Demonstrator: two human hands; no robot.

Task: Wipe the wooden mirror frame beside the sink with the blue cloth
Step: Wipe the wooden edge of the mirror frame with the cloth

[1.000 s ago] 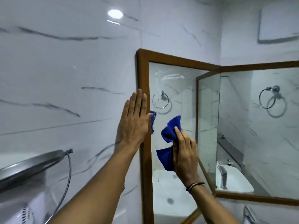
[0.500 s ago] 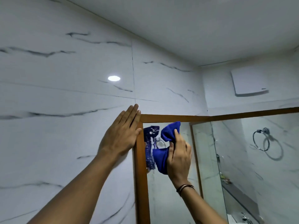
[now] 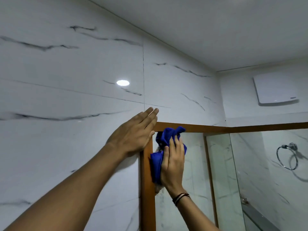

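Since a moment ago, the right hand [image 3: 173, 161] has pressed the bunched blue cloth [image 3: 164, 147] into the wooden mirror frame [image 3: 147, 180]'s top-left corner; left hand [image 3: 133, 133] lies flat, fingers together, on the marble wall [image 3: 66, 97].

White marble-look wall tiles [image 3: 66, 72] with dark veins catch the round reflection of a ceiling light [image 3: 123, 82], a white rectangular vent cover [image 3: 276, 88] sits high on the right wall under the plain ceiling [image 3: 216, 27], and a chrome towel ring [image 3: 287, 155] hangs lower down.
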